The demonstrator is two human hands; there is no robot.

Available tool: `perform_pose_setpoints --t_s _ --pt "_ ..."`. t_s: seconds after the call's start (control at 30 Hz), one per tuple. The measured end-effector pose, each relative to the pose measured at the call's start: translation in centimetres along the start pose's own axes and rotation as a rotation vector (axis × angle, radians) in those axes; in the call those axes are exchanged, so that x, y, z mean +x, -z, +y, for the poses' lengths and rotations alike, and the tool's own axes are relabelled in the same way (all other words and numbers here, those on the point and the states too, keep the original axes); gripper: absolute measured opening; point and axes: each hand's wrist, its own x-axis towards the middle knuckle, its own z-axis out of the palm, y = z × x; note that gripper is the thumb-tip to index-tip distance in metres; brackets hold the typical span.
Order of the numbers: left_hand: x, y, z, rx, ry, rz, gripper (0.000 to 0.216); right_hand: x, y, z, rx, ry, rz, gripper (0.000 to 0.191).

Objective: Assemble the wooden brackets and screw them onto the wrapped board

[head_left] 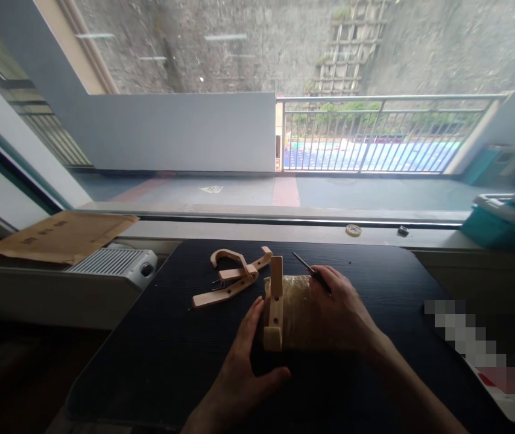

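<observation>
A box wrapped in yellowish tape (pixel 297 313) lies on the dark table, and a wooden hook piece (pixel 276 301) with two dark holes stands along its left end. My left hand (pixel 248 355) is beside that end, fingers stretched out and thumb apart, the fingertips close to the wooden piece; whether they touch it I cannot tell. In my right hand (pixel 336 295), resting over the box's right part, is a screwdriver (pixel 305 264), its thin shaft pointing up and left. Several more wooden hook pieces (pixel 239 274) lie in a cluster to the left, with screws poking out.
The black table (pixel 158 361) stands against a window sill (pixel 239 232). On the sill are a tape roll (pixel 353 230) and a small dark object (pixel 403 231). A brown envelope (pixel 63 235) lies above a white heater (pixel 113 265) at left; a teal bin (pixel 488 220) is at right.
</observation>
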Motion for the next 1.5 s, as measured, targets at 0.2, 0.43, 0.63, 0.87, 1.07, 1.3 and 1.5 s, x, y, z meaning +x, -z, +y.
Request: perform_pose_setpoints --t_s 0.2,0.43,0.63,0.87,1.07,1.3,1.5 --pt "-2.5 -2.2 -0.7 0.005 -0.042 0.061 0.073 -4.5 2.8 5.0 -0.169 -0.089 0.148 0.028" --pt "-1.6 0.9 1.0 0.308 -0.181 0.532 0.027 1.0 0.8 6.0 -0.086 0.095 -0.009 0.027" --pt "1.1 8.3 -0.4 0.642 -0.159 0.853 0.022 2.6 -0.7 5.3 -0.034 0.185 -0.042 0.027" --pt "1.3 12.0 -4.7 0.846 0.235 0.453 0.026 1.9 -0.5 6.3 -0.02 0.134 0.018 0.029" --pt "2.7 10.8 -5.2 0.917 0.284 0.435 0.023 2.5 -0.6 6.1 -0.039 0.194 -0.023 0.028" --pt "0.5 11.4 -2.8 0.785 0.286 0.684 0.018 3.2 -0.2 5.6 -0.04 0.244 -0.069 0.027" --pt "-0.5 6.0 7.0 0.456 -0.256 0.527 0.011 2.7 2.0 4.8 -0.014 0.191 0.017 0.028"
